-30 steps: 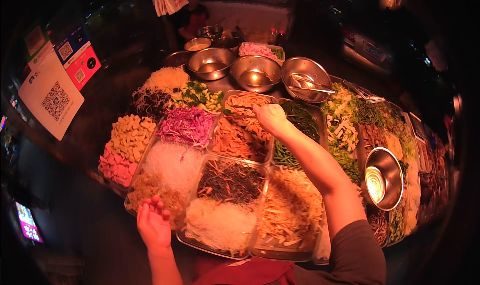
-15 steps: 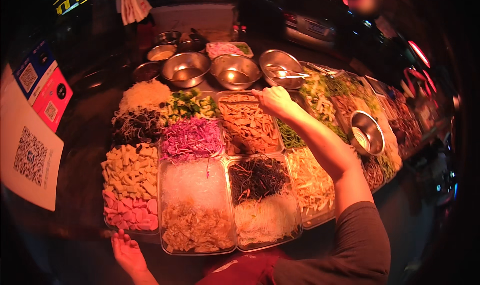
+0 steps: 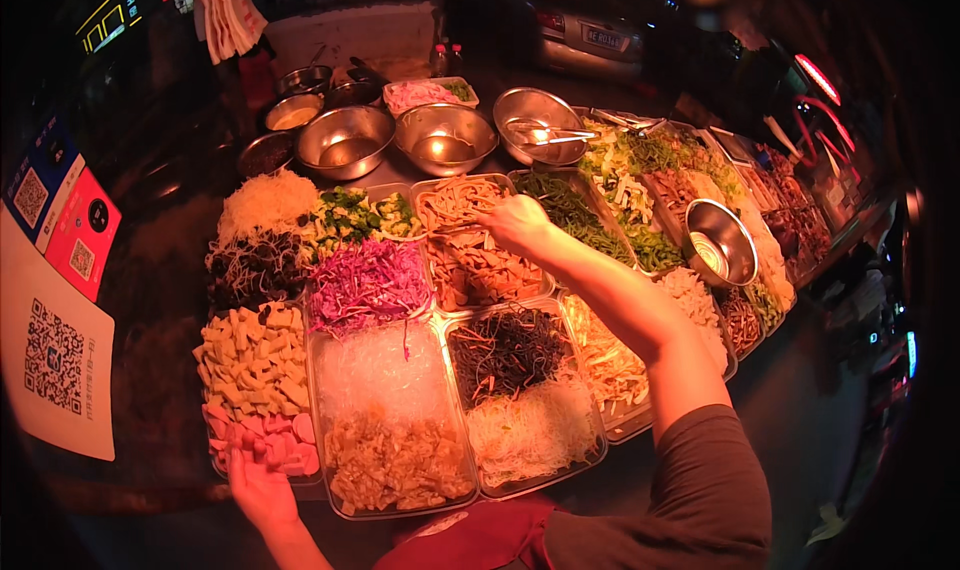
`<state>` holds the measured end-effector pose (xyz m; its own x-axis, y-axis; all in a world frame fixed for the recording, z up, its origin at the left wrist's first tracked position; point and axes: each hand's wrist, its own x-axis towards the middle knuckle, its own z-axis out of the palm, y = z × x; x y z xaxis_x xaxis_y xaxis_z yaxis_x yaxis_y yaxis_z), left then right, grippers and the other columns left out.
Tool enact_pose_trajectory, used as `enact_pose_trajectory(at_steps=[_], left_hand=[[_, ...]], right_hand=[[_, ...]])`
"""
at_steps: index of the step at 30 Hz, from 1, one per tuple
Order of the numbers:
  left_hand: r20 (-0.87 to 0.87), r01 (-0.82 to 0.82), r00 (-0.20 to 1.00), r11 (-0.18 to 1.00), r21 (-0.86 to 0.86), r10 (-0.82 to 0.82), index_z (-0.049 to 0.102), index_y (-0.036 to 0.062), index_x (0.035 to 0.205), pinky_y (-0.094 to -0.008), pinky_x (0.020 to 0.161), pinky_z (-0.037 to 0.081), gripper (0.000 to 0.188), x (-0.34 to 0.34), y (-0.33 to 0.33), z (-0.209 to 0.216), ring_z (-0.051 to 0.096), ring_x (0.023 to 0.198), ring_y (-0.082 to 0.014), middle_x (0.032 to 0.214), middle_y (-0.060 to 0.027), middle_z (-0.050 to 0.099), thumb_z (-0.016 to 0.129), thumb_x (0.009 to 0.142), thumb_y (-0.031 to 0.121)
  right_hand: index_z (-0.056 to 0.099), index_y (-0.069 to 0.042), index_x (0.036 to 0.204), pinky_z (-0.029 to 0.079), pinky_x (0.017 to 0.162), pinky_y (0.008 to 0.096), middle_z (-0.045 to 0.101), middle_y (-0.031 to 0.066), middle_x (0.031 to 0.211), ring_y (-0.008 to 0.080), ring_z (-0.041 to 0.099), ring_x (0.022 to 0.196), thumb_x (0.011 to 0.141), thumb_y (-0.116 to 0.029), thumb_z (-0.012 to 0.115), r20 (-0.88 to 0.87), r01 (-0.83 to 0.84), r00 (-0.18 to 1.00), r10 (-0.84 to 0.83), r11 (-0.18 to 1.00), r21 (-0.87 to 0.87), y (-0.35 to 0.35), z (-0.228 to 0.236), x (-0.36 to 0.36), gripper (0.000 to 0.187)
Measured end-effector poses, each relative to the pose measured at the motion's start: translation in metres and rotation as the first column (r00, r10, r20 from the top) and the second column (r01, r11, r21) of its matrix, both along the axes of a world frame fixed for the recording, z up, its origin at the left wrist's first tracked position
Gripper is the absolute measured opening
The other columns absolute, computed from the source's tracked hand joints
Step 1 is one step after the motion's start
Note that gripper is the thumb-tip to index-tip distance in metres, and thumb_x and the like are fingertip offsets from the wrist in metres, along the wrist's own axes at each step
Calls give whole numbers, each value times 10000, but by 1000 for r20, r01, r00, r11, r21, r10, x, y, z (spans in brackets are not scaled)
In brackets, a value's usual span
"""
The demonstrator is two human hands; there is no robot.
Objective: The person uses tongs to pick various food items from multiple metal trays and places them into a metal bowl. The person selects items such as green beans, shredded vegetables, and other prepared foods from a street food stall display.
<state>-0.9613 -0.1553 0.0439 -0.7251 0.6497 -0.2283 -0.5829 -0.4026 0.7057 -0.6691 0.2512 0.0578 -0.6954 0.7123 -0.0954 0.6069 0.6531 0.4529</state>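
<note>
My right hand [image 3: 520, 225] is closed over the middle tray of brown tofu-like strips [image 3: 485, 270]. A thin, dark stick-like utensil seems to reach left from its fingers into the strips; its kind is hard to make out. My left hand [image 3: 262, 488] holds nothing, its fingers loosely apart and partly curled. It hovers at the front left edge, overlapping pink sausage slices [image 3: 290, 445] in the view. Beside the strips lie shredded purple cabbage [image 3: 370, 280] and dark green strands [image 3: 570, 210].
Three steel bowls stand behind the trays, the middle one [image 3: 445, 142] among them; tongs [image 3: 555, 135] rest in the right one. Another steel bowl [image 3: 720, 242] sits on the right-hand food. Payment-code cards [image 3: 60, 345] stand at left. A parked car [image 3: 590, 35] is beyond.
The view has shifted, moving the trays slightly left and down. My right hand has come from the strips tray's far edge toward its middle. My left hand now overlaps the sausage slices.
</note>
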Motion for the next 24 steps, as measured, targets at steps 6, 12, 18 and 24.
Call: enact_pose_trajectory(at_steps=[6,12,18,24], left_hand=[[69,23,997,1000,6,-23,528,81,984,-263,593,381,141,22,19,14,469,745,-149,882,-46,546,499,894,184],[101,-15,995,997,-81,23,532,64,967,-253,597,398,164,6,-5,-41,477,749,-172,927,-61,559,488,900,207],[40,-43,998,995,-91,47,529,63,985,-267,591,426,165,6,-13,-33,503,810,-162,979,-59,557,484,901,198],[29,-13,999,998,-55,14,540,73,981,-258,595,410,154,8,-3,-27,507,807,-155,959,-62,579,493,899,195]], right_hand=[[583,-66,831,406,404,321,526,-7,546,146,545,496,841,-167,493,270,-205,934,236,969,-139,-10,-14,-38,135],[599,-73,704,386,375,296,516,-13,541,119,507,480,846,-169,508,287,-314,908,306,949,-19,-34,-18,36,194],[542,-142,1018,432,415,333,562,38,600,191,586,531,822,-140,505,187,-128,974,131,991,-30,-42,42,63,199],[629,-122,855,486,553,369,623,45,683,224,629,659,728,-204,603,220,28,975,35,960,-277,-34,55,-5,153]])
